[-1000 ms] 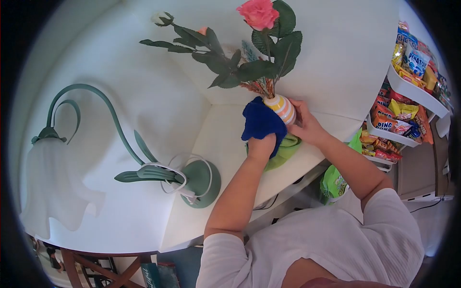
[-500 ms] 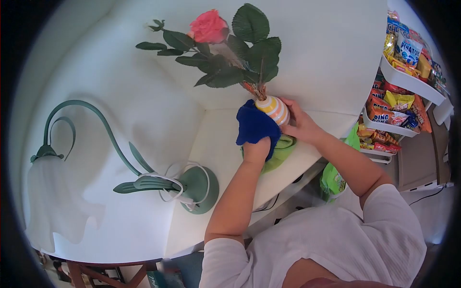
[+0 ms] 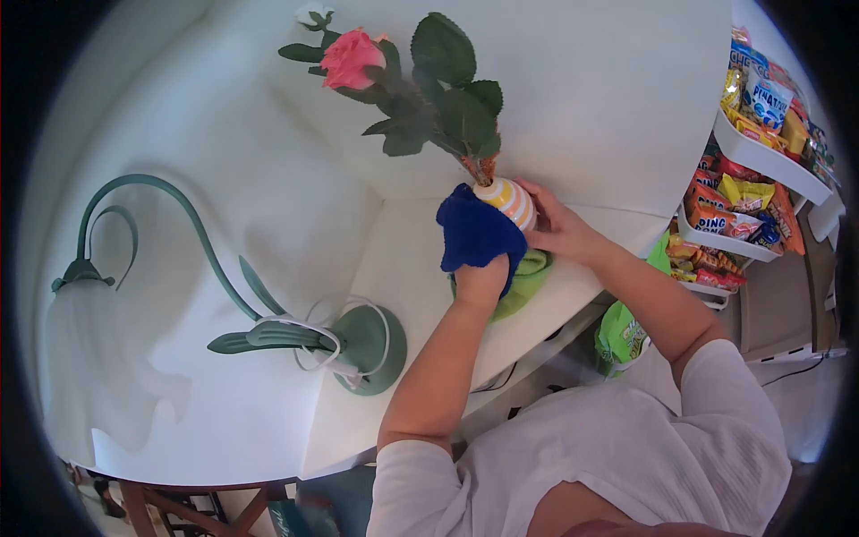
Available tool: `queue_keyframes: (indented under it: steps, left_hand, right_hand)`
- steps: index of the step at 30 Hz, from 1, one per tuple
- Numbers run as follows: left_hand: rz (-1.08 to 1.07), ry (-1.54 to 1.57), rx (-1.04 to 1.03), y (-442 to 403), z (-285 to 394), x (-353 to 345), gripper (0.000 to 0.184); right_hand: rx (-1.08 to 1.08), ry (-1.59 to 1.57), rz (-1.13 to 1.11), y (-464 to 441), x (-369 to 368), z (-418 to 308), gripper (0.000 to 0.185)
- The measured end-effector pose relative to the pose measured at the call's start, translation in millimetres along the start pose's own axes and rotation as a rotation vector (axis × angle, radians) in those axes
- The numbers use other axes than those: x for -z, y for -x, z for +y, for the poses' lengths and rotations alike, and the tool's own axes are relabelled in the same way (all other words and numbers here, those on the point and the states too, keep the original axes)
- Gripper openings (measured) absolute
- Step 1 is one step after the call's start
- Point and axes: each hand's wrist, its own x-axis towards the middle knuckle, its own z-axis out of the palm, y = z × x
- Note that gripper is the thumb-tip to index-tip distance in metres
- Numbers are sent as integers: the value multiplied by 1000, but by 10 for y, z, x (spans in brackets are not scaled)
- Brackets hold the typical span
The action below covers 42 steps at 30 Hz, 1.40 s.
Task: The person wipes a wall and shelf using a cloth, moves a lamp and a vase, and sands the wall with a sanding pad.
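Note:
A small round vase (image 3: 508, 200) with yellow, orange and white stripes stands tilted on the white surface, with an artificial rose (image 3: 354, 59) and dark green leaves (image 3: 445, 49) rising from it. My right hand (image 3: 559, 224) grips the vase from its right side, thumb and fingers around it. In my left hand (image 3: 483, 279) is a dark blue cloth (image 3: 479, 231), pressed against the vase's left side; the cloth covers the fingers. A green cloth (image 3: 528, 285) lies beneath, beside both hands.
A green flower-shaped lamp (image 3: 371, 358) with a white cord wound on it stands to the left, its frosted shade (image 3: 107, 376) hanging far left. White tiered baskets (image 3: 769, 161) of snack packets are at the right. Below the shelf edge sits a green bag (image 3: 619, 338).
The rose and its leaves have swung left as the vase turned slightly. The blue cloth has shifted a little over the vase. Both hands keep their hold.

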Motion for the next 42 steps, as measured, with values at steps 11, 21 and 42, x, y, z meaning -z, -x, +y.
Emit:
queue_keyframes:
  steps: [11,21,42]
  left_hand:
    - [13,-236,-102,-59,-226,203,23]
    - [-132,-343,-114,172,-4,347,14]
    - [-19,-34,38,226,-463,48,28]
  right_hand:
    - [93,779,-126,-503,-114,-115,93]
    - [-106,441,-164,-442,-195,-57,102]
    - [-110,264,-242,-465,-104,-5,97]
